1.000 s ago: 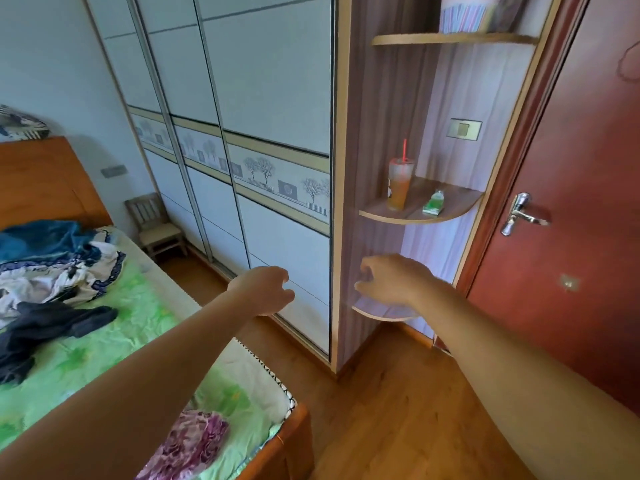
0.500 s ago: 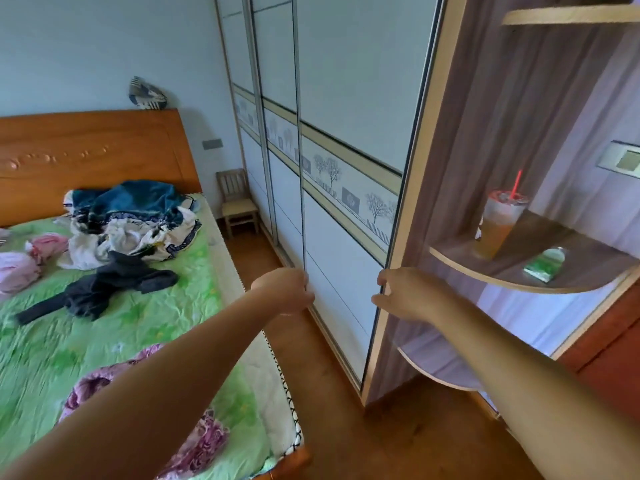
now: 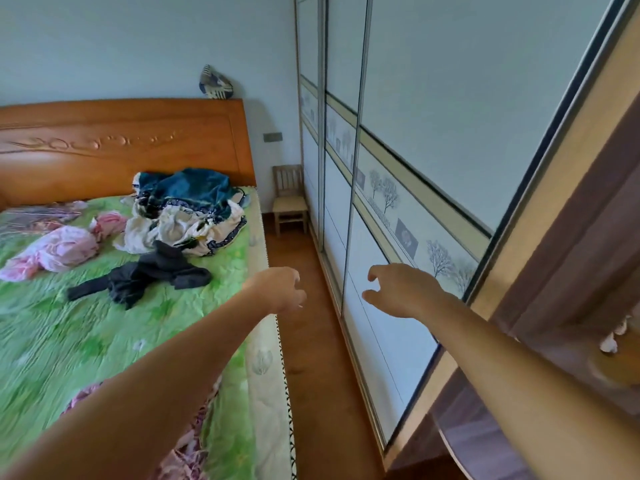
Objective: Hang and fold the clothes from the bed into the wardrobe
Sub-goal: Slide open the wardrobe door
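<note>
On the head camera I see my left hand (image 3: 277, 289) over the side edge of the bed (image 3: 52, 341) and my right hand (image 3: 398, 291) beyond that edge by the shut wardrobe (image 3: 433, 133), both loosely curled and empty, the clothes (image 3: 183, 209) heaped on the bed toward its headboard (image 3: 121, 143).

Our left arm (image 3: 156, 375) covers the bed's (image 3: 52, 341) near corner and most of a purple cloth (image 3: 188, 455), which is itself smeared by blur; the bed runs off the left and bottom edges; the left hand's (image 3: 277, 289) fingertips curl out of our sight behind it; the wardrobe (image 3: 433, 116) is cut by the top edge; at the right edge a shelf (image 3: 616, 368) is blurred and cropped, and we cannot name the white thing (image 3: 611, 342) on it; the striped object (image 3: 215, 84) on the headboard (image 3: 121, 143) we cannot identify; the wall plate (image 3: 272, 136) is too small to read.
</note>
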A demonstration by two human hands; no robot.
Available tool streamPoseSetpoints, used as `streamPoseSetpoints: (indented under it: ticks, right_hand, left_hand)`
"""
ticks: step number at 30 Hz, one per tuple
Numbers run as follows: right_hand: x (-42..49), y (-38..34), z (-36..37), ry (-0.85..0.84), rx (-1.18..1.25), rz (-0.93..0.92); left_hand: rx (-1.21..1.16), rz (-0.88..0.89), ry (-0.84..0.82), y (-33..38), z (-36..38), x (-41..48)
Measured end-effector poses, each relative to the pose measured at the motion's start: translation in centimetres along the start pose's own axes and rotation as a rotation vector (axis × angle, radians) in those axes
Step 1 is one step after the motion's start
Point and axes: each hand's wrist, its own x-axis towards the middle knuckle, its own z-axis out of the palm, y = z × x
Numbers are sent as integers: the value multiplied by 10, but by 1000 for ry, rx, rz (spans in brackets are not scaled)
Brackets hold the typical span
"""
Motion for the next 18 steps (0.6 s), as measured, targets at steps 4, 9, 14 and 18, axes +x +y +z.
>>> streamPoseSetpoints:
  ticks: [4,9,14,18]
  right_hand:
    - [52,0,-3,3,-4,-54]
    - [98,-7,8,-35,48,-105]
    - [135,-12,15,-65,47,-141]
    - [181,-11,14,-73,31,-121]
  left_hand:
    - [-14,-62,8,-6,-10,34]
    - [-44,-152,25,-13,-10,53]
    - [-51,-210,-22,-23,3,72]
    - [-52,-203,-33,-30,-10,124]
